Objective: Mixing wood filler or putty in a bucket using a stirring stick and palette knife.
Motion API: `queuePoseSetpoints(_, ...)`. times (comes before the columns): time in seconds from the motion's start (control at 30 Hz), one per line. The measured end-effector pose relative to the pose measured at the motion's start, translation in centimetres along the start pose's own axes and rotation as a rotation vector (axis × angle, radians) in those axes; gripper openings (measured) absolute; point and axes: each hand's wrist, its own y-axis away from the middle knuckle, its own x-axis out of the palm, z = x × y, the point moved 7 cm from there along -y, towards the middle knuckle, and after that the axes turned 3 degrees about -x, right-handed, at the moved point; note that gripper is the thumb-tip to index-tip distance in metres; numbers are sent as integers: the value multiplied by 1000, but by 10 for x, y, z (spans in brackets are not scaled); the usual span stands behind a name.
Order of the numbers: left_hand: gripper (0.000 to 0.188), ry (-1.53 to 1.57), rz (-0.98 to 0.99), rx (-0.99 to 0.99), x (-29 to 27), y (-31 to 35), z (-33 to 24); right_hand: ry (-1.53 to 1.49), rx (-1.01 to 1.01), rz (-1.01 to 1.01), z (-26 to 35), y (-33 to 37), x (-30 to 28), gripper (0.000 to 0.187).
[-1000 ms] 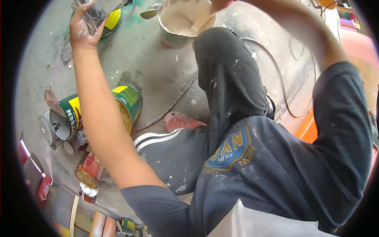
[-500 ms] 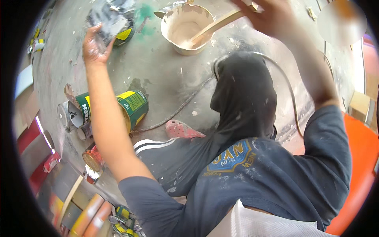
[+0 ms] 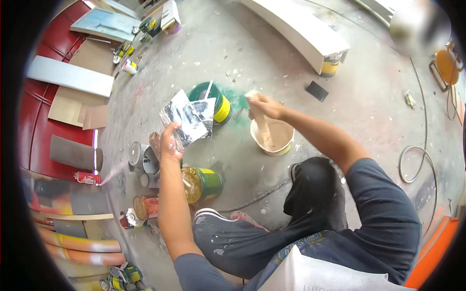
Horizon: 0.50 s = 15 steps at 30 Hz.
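Note:
My left hand (image 3: 171, 143) is closed around the lower edge of some flat, square-cornered plates (image 3: 183, 115) smeared white and grey. Behind them stands a green and yellow can (image 3: 223, 110) with a pale strip sticking up from it. In my right hand (image 3: 266, 106) is the top of a wooden stirring stick (image 3: 262, 128). Its lower end rests in the beige paste inside a white bucket (image 3: 283, 151) on the floor. My right fingers are wrapped round the stick, partly hidden.
Beside my left forearm lie a tipped green can (image 3: 211, 183), a red can (image 3: 144, 207) and several grey tins (image 3: 137, 154). A long white panel (image 3: 296, 29) rests on a can ahead. A dark square sheet (image 3: 317, 91) lies on the floor. A hose (image 3: 404, 169) loops at right.
The view has tilted up, showing more floor ahead. My right hand, raised above the stick and blurred before, now grips it, and the stick stands steeper. My left hand still holds the plates.

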Motion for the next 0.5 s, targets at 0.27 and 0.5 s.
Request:
queuePoseSetpoints(0.27,26,426,-38,-75,5,-71,99,-148,-305,-841,42,-23,-62,47)
queuePoseSetpoints(0.5,49,622,73,175,32,-69,232,-303,-773,-974,57,28,-65,38)
